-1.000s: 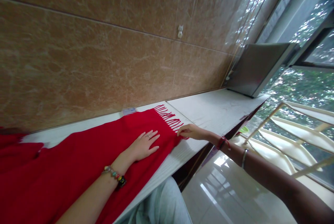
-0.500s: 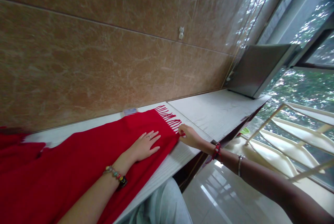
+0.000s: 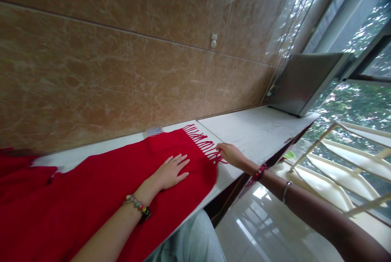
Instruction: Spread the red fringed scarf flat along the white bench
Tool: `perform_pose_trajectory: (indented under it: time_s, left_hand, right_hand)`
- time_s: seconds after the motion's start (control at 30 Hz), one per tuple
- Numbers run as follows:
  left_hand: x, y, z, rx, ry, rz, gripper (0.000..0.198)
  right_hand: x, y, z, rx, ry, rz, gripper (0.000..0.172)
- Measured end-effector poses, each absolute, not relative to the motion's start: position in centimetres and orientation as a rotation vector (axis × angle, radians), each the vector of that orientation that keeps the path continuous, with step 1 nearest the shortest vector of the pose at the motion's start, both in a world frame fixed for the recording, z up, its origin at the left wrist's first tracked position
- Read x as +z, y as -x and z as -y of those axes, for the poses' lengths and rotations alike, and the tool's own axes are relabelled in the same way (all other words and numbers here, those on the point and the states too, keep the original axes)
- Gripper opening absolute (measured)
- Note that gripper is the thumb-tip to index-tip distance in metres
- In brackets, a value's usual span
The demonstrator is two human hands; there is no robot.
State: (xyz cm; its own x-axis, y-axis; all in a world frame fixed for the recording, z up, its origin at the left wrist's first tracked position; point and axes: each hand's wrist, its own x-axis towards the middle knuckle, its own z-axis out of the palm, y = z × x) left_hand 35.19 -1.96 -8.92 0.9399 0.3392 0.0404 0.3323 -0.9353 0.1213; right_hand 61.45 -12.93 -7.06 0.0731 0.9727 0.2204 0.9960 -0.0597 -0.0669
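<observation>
A red scarf [image 3: 122, 180] with a knotted fringe [image 3: 201, 142] along its far end lies spread over the white countertop. My left hand [image 3: 172, 172] rests palm down on the cloth, fingers spread, a ring on one finger and a beaded bracelet at the wrist. At the near corner of the fringe, my right hand [image 3: 230, 154] is closed, its thumb and fingers pinching some of the red strands. Its fingertips are partly hidden. The scarf's near edge bulges slightly by that corner and reaches close to the counter's front edge.
Brown marbled tiles [image 3: 122, 74] rise behind the counter [image 3: 247, 127]. A small blurred packet [image 3: 154, 131] sits by the wall. Farther along stands a grey metal appliance [image 3: 305, 82]. A cream tiered rack [image 3: 345, 168] stands on the right, near the window. My knee [image 3: 195, 237] is below the counter edge.
My right hand has moved a little to the right, drawing the scarf's near corner outward; the near side lies wider and flatter. My left hand stays on the cloth.
</observation>
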Motion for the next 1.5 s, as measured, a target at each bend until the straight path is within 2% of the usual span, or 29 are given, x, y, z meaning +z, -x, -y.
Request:
perform_pose_trajectory:
  time_s: [0.2,0.3,0.43,0.57,0.77,0.9,1.03,1.1,1.33,1.5]
  left_hand:
    - [-9.0,-35.1,2.0,0.125,-2.967,-0.516,0.051]
    - [-8.8,-35.1,2.1,0.123,-2.959,-0.514,0.05]
    - [-8.6,-35.0,2.3,0.099,-2.953,-0.546,0.052]
    - [-8.6,-34.9,2.4,0.092,-2.957,-0.568,0.055]
    - [-8.7,-34.9,2.3,0.086,-2.95,-0.594,0.063]
    - [-8.9,-34.9,2.3,0.1,-2.959,-0.579,0.062]
    - [-9.0,-34.9,2.2,0.108,-2.96,-0.606,0.064]
    - [-8.9,-34.9,2.2,0.1,-2.951,-0.605,0.065]
    - [-8.7,-34.8,2.3,0.08,-2.94,-0.601,0.066]
    - [-8.7,-34.7,2.3,0.091,-2.94,-0.588,0.065]
  right_hand:
    - [-5.9,-67.0,14.9,-0.125,2.112,2.114,0.031]
    - [-5.4,-64.1,15.1,-0.133,1.861,2.134,0.029]
    - [-5.4,-58.3,15.1,0.066,1.493,2.383,0.022]
    - [-6.7,-58.8,15.5,0.018,1.673,2.472,0.024]
    - [-7.2,-65.7,15.8,-0.154,2.155,2.25,0.024]
    - [-5.9,-62.9,14.4,-0.168,1.909,2.266,0.021]
    - [-5.7,-58.2,13.1,0.058,1.554,2.523,0.019]
    - [-6.0,-58.1,13.1,0.089,1.557,2.581,0.02]
    - [-6.3,-65.7,15.7,-0.072,1.987,2.425,0.026]
    - [-6.4,-63.1,16.2,0.039,1.643,2.38,0.022]
